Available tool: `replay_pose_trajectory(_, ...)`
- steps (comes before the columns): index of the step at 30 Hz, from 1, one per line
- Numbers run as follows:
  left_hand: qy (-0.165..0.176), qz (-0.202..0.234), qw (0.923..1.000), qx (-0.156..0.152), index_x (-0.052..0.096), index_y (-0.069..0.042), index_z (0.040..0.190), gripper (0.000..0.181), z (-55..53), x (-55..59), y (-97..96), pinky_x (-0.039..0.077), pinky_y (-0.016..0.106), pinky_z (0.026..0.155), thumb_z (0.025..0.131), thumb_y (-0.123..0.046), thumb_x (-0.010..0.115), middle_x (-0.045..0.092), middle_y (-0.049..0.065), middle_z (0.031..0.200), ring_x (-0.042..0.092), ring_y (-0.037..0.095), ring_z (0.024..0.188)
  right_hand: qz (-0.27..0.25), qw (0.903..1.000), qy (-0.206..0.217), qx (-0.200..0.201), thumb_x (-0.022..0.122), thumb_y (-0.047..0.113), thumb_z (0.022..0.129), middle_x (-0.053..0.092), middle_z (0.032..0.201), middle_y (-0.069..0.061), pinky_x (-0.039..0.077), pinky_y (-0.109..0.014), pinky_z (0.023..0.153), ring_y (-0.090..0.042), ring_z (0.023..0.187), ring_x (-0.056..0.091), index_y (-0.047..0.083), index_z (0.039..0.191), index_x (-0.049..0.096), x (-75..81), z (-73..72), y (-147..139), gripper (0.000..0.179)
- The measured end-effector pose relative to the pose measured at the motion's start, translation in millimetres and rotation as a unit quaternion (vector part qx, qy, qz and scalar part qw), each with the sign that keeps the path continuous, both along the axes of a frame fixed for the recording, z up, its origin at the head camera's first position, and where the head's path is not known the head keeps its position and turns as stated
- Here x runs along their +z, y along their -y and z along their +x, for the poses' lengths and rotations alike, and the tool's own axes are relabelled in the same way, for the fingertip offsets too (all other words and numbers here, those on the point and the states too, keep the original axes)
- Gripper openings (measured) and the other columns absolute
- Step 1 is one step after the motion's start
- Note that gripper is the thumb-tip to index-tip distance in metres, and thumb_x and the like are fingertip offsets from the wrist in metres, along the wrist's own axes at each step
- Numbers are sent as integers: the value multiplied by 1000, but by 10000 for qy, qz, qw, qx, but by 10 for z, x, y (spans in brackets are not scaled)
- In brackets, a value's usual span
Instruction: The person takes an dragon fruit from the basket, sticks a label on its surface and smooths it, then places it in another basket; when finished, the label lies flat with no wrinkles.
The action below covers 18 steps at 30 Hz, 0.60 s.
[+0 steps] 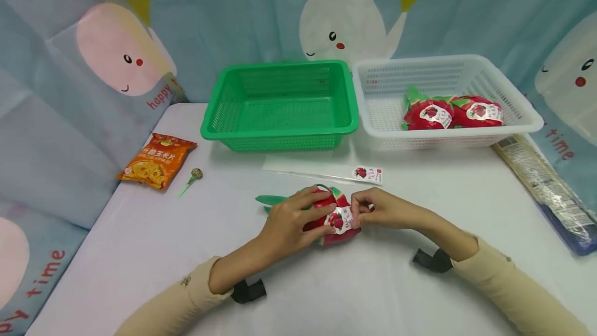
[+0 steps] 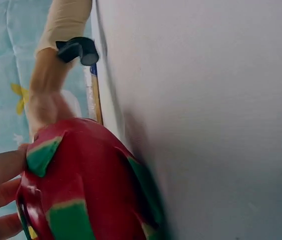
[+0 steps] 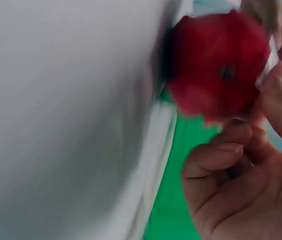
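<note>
A red toy dragon fruit (image 1: 342, 200) with green leaf tips lies on its side in the middle of the table. A white sticker (image 1: 337, 220) printed with dragon fruits is on its upper side. Spread over the fruit, my left hand (image 1: 291, 217) holds it from the leafy end. Thumb and fingertips of my right hand (image 1: 380, 209) pinch at the sticker's right edge. In the left wrist view the fruit (image 2: 101, 180) fills the lower left, fingers along its side. The right wrist view shows the fruit's blunt end (image 3: 213, 60), blurred, with my thumb beside the white sticker edge.
Behind stand a green basket (image 1: 280, 131) and a white basket (image 1: 387, 131) holding two stickered dragon fruits (image 1: 415, 119). A clear sheet bearing another sticker (image 1: 368, 174) lies before them. Left are an orange snack bag (image 1: 156, 161) and lollipop (image 1: 196, 173); right, a long package (image 1: 550, 185).
</note>
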<state>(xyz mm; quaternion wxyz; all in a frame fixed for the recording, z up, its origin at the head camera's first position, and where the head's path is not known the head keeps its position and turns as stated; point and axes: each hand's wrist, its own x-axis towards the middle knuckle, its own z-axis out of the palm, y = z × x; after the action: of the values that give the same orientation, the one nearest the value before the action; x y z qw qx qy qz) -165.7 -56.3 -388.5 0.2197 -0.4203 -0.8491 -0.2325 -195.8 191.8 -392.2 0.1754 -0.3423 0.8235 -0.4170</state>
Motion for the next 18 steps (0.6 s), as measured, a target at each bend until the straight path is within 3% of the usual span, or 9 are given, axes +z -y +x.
replay_pose_trajectory(3, 2, 14, 10000, -11, 71, -15, 105, 41, -18, 8, 8, 55, 29, 79, 70, -35, 79, 66, 3, 112, 59, 20, 110, 538, 9983, -237, 30, 72, 20, 78, 37, 60, 9, 32, -18, 52, 0, 57, 35, 14, 70, 54, -10, -28, -69, 21)
replay_pose_trajectory(7, 221, 47, 9996, -181, 72, -15, 104, 41, -89, 54, 59, 55, 25, 77, 69, -35, 80, 66, 1, 110, 60, 15, 107, 568, 9894, -1288, -366, 72, 18, 78, 43, 67, 12, 37, -17, 54, -1, 62, 41, 18, 76, 53, 137, -3, -15, 20)
replay_pose_trajectory(10, 636, 163, 9958, -632, 72, -12, 101, 34, -229, 114, 154, 54, 22, 77, 72, -30, 78, 67, 1, 109, 63, 11, 101, 269, 9775, -1953, -756, 70, 21, 82, 54, 81, 10, 47, -22, 62, -5, 75, 52, 17, 89, 56, 275, 68, 156, 16)
replay_pose_trajectory(13, 1300, 652, 9853, -898, 72, -8, 99, 22, -445, 143, 304, 54, 24, 78, 80, -20, 71, 69, 4, 105, 65, 13, 98, 345, 9758, -2040, -707, 68, 27, 83, 59, 104, 6, 51, -32, 81, -9, 99, 56, 15, 108, 57, 347, 119, 324, 30)
replay_pose_trajectory(15, 2033, 1174, 9691, -755, 71, -5, 101, 20, -590, 138, 419, 54, 28, 80, 87, -17, 64, 69, 7, 104, 64, 14, 100, 641, 9787, -1877, -521, 67, 35, 82, 56, 120, 3, 49, -38, 90, -13, 113, 51, 15, 121, 54, 368, 133, 414, 45)
replay_pose_trajectory(16, 2500, 1488, 9547, -627, 69, -3, 103, 22, -663, 127, 478, 54, 28, 80, 89, -17, 60, 69, 8, 105, 64, 14, 100, 817, 9795, -1799, -403, 67, 38, 82, 53, 126, 2, 47, -39, 93, -13, 118, 48, 16, 126, 52, 371, 130, 457, 52)
replay_pose_trajectory(18, 3480, 2233, 9101, -285, 65, 2, 110, 28, -789, 104, 592, 54, 25, 79, 93, -19, 55, 70, 9, 104, 65, 11, 98, 1157, 9783, -1706, -198, 66, 45, 80, 49, 134, 0, 45, -41, 96, -16, 125, 44, 18, 132, 49, 373, 120, 539, 61)
